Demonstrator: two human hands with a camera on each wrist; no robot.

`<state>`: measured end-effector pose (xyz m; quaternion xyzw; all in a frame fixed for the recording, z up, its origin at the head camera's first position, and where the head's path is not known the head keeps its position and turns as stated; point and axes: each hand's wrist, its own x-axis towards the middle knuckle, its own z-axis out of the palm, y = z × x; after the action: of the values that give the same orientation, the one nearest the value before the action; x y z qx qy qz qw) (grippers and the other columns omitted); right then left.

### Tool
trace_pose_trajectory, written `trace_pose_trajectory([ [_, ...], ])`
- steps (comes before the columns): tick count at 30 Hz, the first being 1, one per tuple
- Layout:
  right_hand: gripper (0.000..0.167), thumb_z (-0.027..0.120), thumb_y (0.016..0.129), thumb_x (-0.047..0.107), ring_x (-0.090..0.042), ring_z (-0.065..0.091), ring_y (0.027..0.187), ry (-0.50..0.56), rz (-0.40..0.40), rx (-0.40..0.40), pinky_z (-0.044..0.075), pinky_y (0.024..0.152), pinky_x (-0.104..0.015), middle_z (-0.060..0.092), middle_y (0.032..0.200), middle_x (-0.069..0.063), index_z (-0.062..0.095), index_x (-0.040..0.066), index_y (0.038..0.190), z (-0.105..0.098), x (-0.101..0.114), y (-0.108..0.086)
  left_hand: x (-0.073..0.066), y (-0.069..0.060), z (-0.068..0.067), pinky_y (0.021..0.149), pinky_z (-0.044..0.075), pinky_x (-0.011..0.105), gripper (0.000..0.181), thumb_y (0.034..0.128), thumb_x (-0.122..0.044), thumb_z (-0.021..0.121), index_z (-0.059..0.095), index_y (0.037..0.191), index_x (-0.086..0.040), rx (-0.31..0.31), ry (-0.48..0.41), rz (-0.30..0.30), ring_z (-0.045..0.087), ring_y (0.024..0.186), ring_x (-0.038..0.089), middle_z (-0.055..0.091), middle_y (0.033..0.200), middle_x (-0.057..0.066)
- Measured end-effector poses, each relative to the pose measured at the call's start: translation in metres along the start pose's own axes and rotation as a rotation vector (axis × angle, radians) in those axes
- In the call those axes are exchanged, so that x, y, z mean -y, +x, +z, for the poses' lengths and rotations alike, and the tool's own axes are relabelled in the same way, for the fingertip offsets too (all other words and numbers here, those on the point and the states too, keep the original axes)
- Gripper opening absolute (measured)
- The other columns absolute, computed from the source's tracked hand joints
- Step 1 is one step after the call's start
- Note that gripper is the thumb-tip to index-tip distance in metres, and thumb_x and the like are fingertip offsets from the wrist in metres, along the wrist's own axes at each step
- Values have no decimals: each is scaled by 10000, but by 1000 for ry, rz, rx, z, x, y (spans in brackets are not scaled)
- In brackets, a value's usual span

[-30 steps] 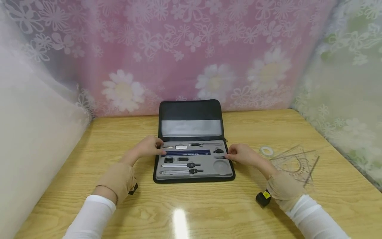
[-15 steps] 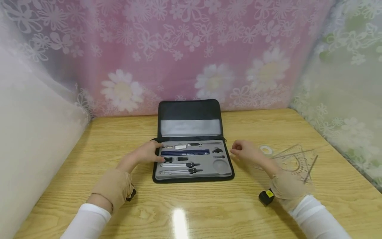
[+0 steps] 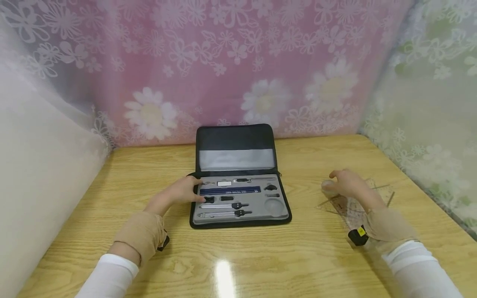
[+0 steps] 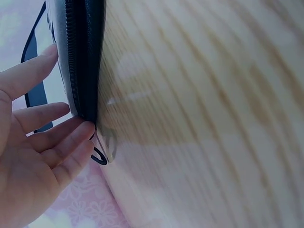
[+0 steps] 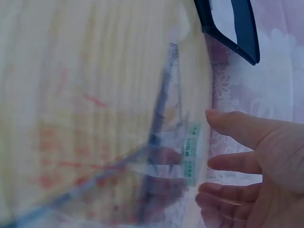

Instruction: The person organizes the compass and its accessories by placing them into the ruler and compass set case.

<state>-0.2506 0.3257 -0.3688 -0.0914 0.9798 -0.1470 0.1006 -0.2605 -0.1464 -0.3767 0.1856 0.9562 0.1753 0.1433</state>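
Note:
A black zip case [image 3: 238, 136] lies unfolded on the table, its grey tray holding blue pencils [image 3: 230, 191], a white eraser [image 3: 224, 183], two compasses [image 3: 223, 206] and small black parts. My left hand [image 3: 179, 191] is at the tray's left edge; in the left wrist view the fingertips of this hand [image 4: 47, 147] touch the zipped rim, fingers loosely bent. At the right, my right hand [image 3: 349, 186] hovers with parted fingers above a white ring [image 3: 328, 186], partly hidden by them, and clear set squares [image 3: 344, 209]. The right wrist view has the hand [image 5: 256, 166] holding nothing.
The wooden table [image 3: 238, 256] ends at a pink flowered curtain [image 3: 223, 82] behind the case. Pale cloth hangs at both sides. A strip with green print [image 5: 191, 154] shows beside the right fingers. The case's tray has a round recess [image 3: 274, 207].
My right hand has left the case's right edge and moved right, over the white ring and set squares. My left hand stays at the left edge, its thumb slightly lower.

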Motion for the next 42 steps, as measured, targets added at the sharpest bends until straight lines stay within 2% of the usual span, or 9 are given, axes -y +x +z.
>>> trace_pose_trajectory([
  [4, 649, 593, 888, 351, -494, 496, 1026, -15, -9, 32, 440, 776, -534, 502, 1161, -364, 435, -166, 1245, 6, 1, 1, 0, -2, 1, 1003, 327, 474, 713, 798, -314, 726, 442, 1340, 51, -4, -6, -9, 398, 1246, 375, 452, 1331, 248],
  [12, 635, 591, 891, 338, -499, 436, 1064, -21, -7, 0, 421, 807, -549, 448, 1192, -383, 443, -178, 1232, 12, 2, 8, 1, -2, 2, 1004, 327, 470, 707, 789, -315, 735, 460, 1330, 47, -29, -15, -8, 407, 1242, 360, 464, 1327, 235],
  [17, 620, 595, 887, 332, -485, 442, 1053, -12, -19, -15, 429, 785, -535, 458, 1179, -373, 458, -171, 1221, 17, 1, 10, 0, -2, 3, 1006, 327, 468, 705, 789, -314, 736, 460, 1331, 43, -20, -15, -21, 411, 1243, 347, 467, 1330, 222],
  [21, 592, 593, 890, 314, -459, 460, 1018, -30, -51, -58, 433, 771, -524, 489, 1137, -355, 475, -170, 1210, 19, 6, 11, -1, -2, 3, 993, 344, 462, 697, 785, -303, 741, 469, 1318, 55, -12, -11, -16, 441, 1215, 337, 489, 1309, 219],
  [27, 567, 610, 873, 282, -436, 501, 974, -68, -99, -112, 431, 778, -533, 471, 1130, -353, 484, -147, 1221, 15, 34, 11, -2, -2, 2, 997, 342, 455, 687, 792, -293, 736, 467, 1318, 58, -17, -9, -13, 444, 1213, 330, 493, 1306, 214],
  [32, 584, 642, 843, 293, -427, 530, 948, -94, -134, -120, 439, 790, -537, 478, 1130, -328, 497, -113, 1236, 15, 62, 11, -2, -1, -1, 995, 343, 458, 684, 789, -302, 737, 475, 1312, 55, -12, 5, -14, 447, 1208, 330, 499, 1302, 208],
  [38, 541, 676, 810, 287, -312, 551, 833, -70, -217, -153, 467, 728, -471, 525, 1025, -224, 554, -73, 1195, 26, 87, 8, -3, 0, -1, 984, 351, 462, 655, 791, -289, 735, 494, 1295, 52, -5, 19, -3, 453, 1197, 339, 512, 1283, 210],
  [42, 494, 682, 804, 276, -234, 519, 788, -29, -283, -122, 460, 674, -382, 527, 991, -154, 585, -27, 1183, 35, 101, 4, -3, 0, -1, 986, 349, 458, 658, 788, -289, 738, 494, 1298, 48, -8, 22, -11, 452, 1200, 333, 513, 1285, 205],
])
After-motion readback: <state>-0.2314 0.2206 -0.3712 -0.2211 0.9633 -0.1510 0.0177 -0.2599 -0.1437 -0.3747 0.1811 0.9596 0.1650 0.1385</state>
